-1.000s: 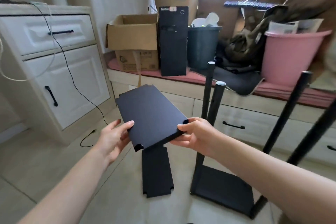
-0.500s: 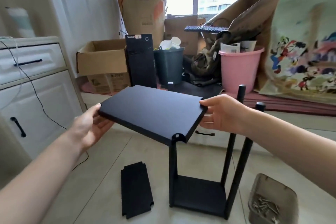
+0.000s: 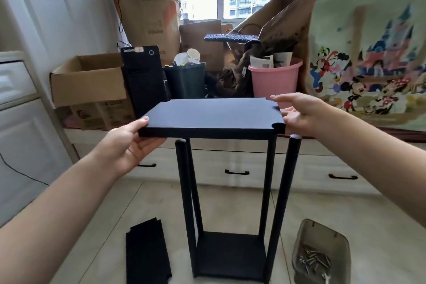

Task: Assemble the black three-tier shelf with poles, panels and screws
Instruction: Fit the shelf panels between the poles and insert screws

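A grey pulp tray [image 3: 321, 252] on the tiled floor holds loose silver screws [image 3: 311, 259]. A pink plastic bucket [image 3: 274, 79] holds papers; a dark bin [image 3: 185, 80] holds paper cups. The flat black shelf panel [image 3: 213, 117] is held level just above four upright black poles [image 3: 283, 203] rising from a base panel [image 3: 229, 253]. The left hand [image 3: 129, 143] grips its left edge, thumb on top; the right hand [image 3: 297, 112] steadies the right edge with straight, spread fingers. The panel hides the rear pole tops. A spare black panel [image 3: 147, 256] is cut off at the bottom edge

Both forearms are bare with no sleeves, and the 2 hands [image 3: 129, 145] wear nothing visible.
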`<state>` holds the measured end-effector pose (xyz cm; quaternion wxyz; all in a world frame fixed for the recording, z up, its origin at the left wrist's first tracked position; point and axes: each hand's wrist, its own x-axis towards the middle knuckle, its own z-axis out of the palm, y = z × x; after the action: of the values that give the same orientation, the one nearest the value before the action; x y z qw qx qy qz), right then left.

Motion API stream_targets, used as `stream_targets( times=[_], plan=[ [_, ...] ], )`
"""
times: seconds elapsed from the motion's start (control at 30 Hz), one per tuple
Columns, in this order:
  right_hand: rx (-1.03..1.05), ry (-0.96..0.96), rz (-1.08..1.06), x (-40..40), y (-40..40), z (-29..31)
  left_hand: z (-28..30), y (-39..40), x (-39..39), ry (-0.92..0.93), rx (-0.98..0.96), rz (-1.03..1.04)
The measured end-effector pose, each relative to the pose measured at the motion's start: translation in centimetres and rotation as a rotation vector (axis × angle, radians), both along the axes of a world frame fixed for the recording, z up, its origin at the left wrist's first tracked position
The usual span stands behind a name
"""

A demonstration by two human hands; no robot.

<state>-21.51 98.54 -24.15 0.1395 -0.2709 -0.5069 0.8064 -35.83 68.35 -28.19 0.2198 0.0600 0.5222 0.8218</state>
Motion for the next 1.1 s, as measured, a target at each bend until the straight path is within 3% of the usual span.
stream_targets(
  times=[0.1,0.27,0.53,0.7,0.87,1.1],
  plan=[
    [0.016,-0.016,-0.011,-0.6,1.4,-0.5,0.5,2.3,-0.3,0.005,0.003,0.016],
    [0.264,-0.119,-0.025,-2.0,3.2,-2.1,0.5,4.4,-1.3,0.007,0.003,0.001],
    [0.229,-0.203,-0.037,-3.5,6.6,-3.6,-0.1,5.6,-3.8,-0.011,-0.133,-0.189],
    [0.211,-0.21,-0.037,-3.3,7.6,-4.8,-1.4,6.6,-4.2,0.183,-0.354,-0.129],
    [0.195,-0.208,-0.028,-3.2,8.3,-5.2,-2.7,6.9,-4.1,0.172,-0.366,-0.181],
    [0.371,-0.273,-0.025,-3.1,8.3,-6.1,-4.8,6.6,-3.5,0.149,-0.351,-0.156]
  ],
)
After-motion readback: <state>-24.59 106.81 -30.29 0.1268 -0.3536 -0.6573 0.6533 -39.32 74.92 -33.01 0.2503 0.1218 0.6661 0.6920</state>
